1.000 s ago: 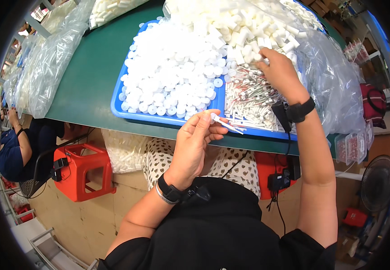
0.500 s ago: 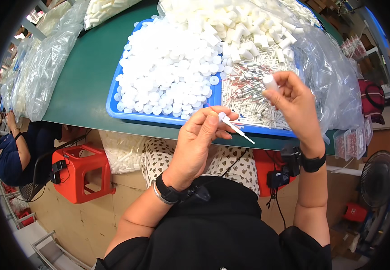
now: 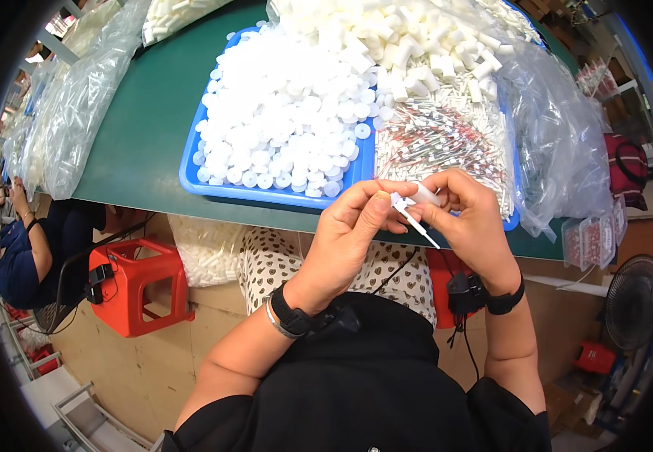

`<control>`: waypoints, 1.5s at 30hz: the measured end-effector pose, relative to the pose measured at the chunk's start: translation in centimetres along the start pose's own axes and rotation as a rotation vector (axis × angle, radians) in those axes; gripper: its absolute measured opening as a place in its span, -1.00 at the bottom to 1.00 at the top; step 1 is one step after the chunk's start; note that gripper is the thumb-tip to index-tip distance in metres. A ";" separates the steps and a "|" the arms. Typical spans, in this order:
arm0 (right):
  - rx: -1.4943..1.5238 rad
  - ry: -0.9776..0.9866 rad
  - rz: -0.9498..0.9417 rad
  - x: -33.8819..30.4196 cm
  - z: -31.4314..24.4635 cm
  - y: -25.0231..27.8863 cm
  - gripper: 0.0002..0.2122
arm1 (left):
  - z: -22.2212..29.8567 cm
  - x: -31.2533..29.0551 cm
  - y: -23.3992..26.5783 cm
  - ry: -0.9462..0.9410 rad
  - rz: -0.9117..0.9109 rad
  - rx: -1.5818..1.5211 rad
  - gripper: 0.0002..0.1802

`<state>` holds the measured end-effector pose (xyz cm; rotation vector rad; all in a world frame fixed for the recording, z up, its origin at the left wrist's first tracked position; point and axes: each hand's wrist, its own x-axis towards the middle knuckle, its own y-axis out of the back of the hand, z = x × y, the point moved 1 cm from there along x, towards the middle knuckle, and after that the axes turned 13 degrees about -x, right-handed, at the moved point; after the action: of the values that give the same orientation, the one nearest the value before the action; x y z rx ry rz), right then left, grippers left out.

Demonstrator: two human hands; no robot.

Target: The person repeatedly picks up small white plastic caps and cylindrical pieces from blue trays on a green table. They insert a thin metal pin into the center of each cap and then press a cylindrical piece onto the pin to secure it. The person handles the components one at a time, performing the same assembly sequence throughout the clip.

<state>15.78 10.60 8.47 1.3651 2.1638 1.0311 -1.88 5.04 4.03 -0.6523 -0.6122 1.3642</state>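
Observation:
My left hand (image 3: 350, 233) pinches a thin white stick-like part (image 3: 421, 227) by its thicker end between thumb and fingers; the slim end points down to the right. A bit of red wire shows at the fingertips. Close beside it, my right hand (image 3: 468, 218) grips a short white cylinder (image 3: 426, 195) with thumb and bent fingers. Cylinder and stick-like part are almost together; whether they touch, I cannot tell. Both hands hover over the near edge of a blue tray (image 3: 191, 179). White round discs (image 3: 266, 124) fill its left side, and wired small parts (image 3: 447, 139) lie at the right.
Cream-white cylinders (image 3: 405, 49) are heaped at the tray's back. Clear plastic bags (image 3: 549, 143) lie right of it and on the green table's (image 3: 146, 98) left. A red stool (image 3: 134, 290) stands at lower left, near another person (image 3: 33, 248). A fan (image 3: 634, 301) is at right.
My right hand has come down and left with the white cylinder, up to the left hand. The left hand has shifted slightly right, still pinching the stick-like part.

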 end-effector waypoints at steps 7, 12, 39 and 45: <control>0.663 -0.311 -0.341 -1.3 0.7 -0.4 -0.82 | 0.0 -1.0 0.9 0.017 -0.018 0.067 -0.60; 0.672 -0.328 -0.387 -2.2 0.9 -1.4 -0.81 | -0.8 -1.6 1.8 0.099 -0.008 -0.017 -0.64; -1.072 -0.265 0.157 -4.6 11.8 12.0 -0.85 | -1.2 -1.8 -0.1 0.369 0.041 -0.389 -0.76; -1.045 -0.234 -0.135 -5.3 14.0 12.6 -0.81 | -1.4 -1.8 0.4 0.408 0.008 -0.372 -0.73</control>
<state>34.98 14.45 8.35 0.7530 1.1730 1.5172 -1.33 3.14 2.72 -1.1999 -0.5335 1.0863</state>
